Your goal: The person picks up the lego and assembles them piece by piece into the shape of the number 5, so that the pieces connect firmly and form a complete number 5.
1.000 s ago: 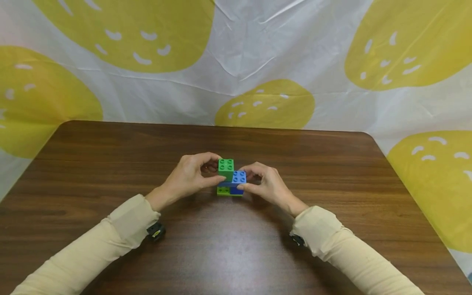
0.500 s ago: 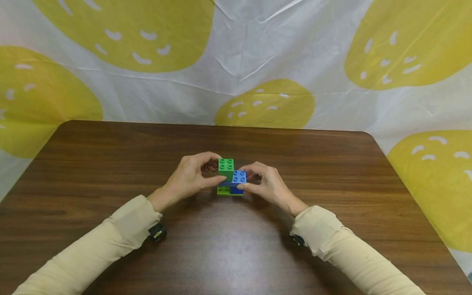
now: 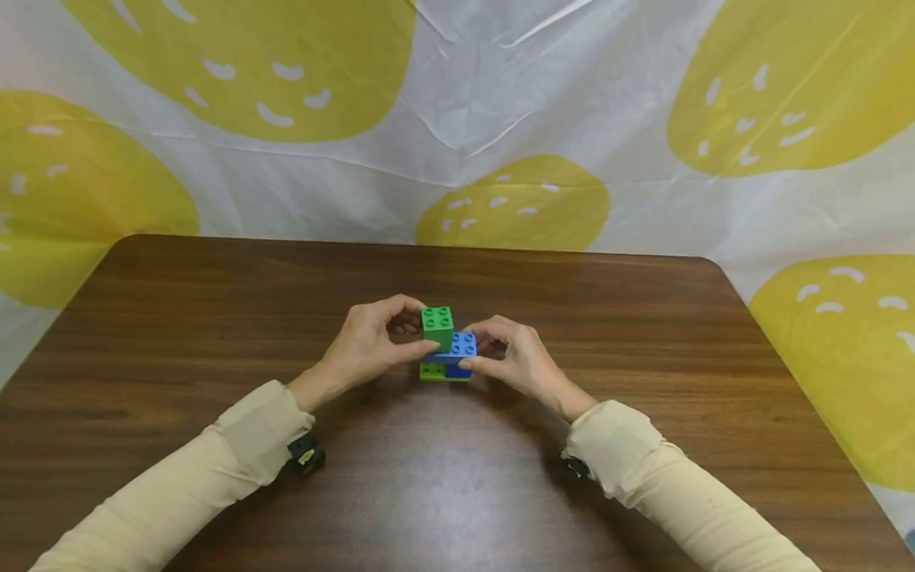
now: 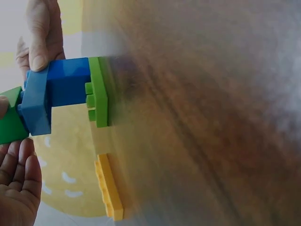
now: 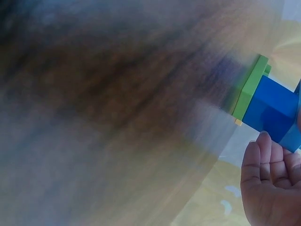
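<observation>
Left hand: our left hand (image 3: 366,343) sits left of centre, thumb and curled fingers pinching inward.
Right hand: our right hand (image 3: 516,361) mirrors it, thumb and forefinger closed in a pinch.
Arms: both forearms, in cream sleeves (image 3: 214,457), angle in from the lower corners, wrists low.
</observation>
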